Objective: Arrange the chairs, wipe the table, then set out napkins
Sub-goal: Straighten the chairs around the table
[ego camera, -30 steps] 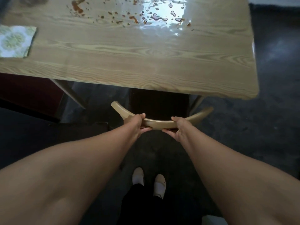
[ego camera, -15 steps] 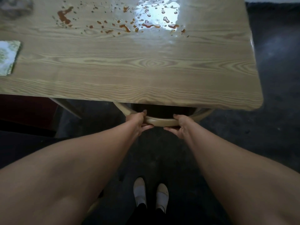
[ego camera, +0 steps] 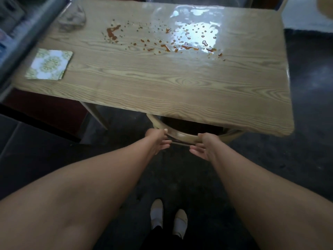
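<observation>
A: Chair first. Where is it?

B: The chair with the curved pale-wood back rail and dark seat (ego camera: 182,135) is pushed under the near edge of the pale wood-grain table (ego camera: 162,91), toward the near right corner. Only the rail and a strip of seat show; legs hidden.

A: Hands?

B: Left hand (ego camera: 157,141) and right hand (ego camera: 202,146) both at the middle of the rail, side by side. Fingers look loose and spread, thumbs on top, not wrapped. I read it as a slack touch or letting go, not a firm clench. Right palm faces up under the rail.

A: Handling?

B: Judgement: rigid bentwood, moderate weight, smooth varnish so a bit slick. Best hold is right there, two hands on the top rail, evenly either side of centre so it slides straight.

A: Rest of the task?

B: Brown liquid splatter (ego camera: 162,40) across the far half of the table, heaviest toward the far right, still wet-looking in the glare. Not wiped. A crumpled greyish cloth (ego camera: 73,18) lies near the far left corner: soft, light, pinch anywhere. Green-and-white patterned square napkin (ego camera: 49,64) lies flat by the left edge; thin, flimsy, lift by a corner. Could be a stack, cannot tell.
</observation>
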{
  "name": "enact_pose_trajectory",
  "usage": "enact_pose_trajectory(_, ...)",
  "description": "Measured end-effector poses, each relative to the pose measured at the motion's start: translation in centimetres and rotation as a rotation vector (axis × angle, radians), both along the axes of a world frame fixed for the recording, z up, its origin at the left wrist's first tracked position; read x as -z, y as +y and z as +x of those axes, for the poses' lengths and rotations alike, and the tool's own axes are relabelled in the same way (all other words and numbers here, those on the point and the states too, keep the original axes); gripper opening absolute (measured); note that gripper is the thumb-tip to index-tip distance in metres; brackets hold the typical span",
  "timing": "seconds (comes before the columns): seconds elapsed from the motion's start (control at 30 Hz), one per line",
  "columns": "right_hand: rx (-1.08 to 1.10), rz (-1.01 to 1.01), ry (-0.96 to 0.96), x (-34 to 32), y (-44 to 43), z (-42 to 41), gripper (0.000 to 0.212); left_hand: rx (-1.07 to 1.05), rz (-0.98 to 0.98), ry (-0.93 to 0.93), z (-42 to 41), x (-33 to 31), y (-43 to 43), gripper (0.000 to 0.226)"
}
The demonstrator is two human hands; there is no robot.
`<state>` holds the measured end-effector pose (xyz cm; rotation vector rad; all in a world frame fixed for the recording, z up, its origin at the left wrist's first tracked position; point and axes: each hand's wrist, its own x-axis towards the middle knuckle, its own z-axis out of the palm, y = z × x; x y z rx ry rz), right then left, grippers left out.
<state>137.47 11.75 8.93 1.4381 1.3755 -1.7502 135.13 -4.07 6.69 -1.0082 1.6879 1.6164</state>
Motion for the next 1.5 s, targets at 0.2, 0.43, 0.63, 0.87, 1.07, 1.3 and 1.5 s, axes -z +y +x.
enact_pose_trajectory(0.2,-0.152,-0.066,0.060,-4.5,-3.8,1.0,0.027,-0.008,-0.035,0.098,3.3,-5.0,-4.2,0.012)
enact_pose_trajectory(0.43,-0.355,-0.132,0.054,-6.7,-10.0,3.8,0.022,-0.147,-0.068,0.078,8.9,-8.9,-11.0,0.022)
enact_pose_trajectory(0.63,-0.465,-0.109,0.011,-8.1,-17.9,7.5,0.024,-0.272,-0.089,0.050,13.9,-9.7,-18.2,0.022)
enact_pose_trajectory(0.87,-0.588,-0.112,-0.073,-7.6,-26.8,13.1,0.019,-0.281,-0.169,-0.043,19.4,-8.4,-26.9,0.014)
enact_pose_trajectory(1.07,-0.505,-0.107,-0.226,-5.4,-36.6,19.9,0.029,-0.323,-0.237,-0.188,24.4,-6.9,-36.9,0.016)
enact_pose_trajectory(1.3,-0.319,-0.168,-0.360,-3.3,-44.3,24.0,0.042,-0.315,-0.339,-0.266,28.7,-4.5,-44.9,0.026)
enact_pose_trajectory(1.5,-0.212,-0.148,-0.410,-0.3,-47.1,24.7,0.052,-0.316,-0.304,-0.365,29.3,-1.7,-46.3,0.048)
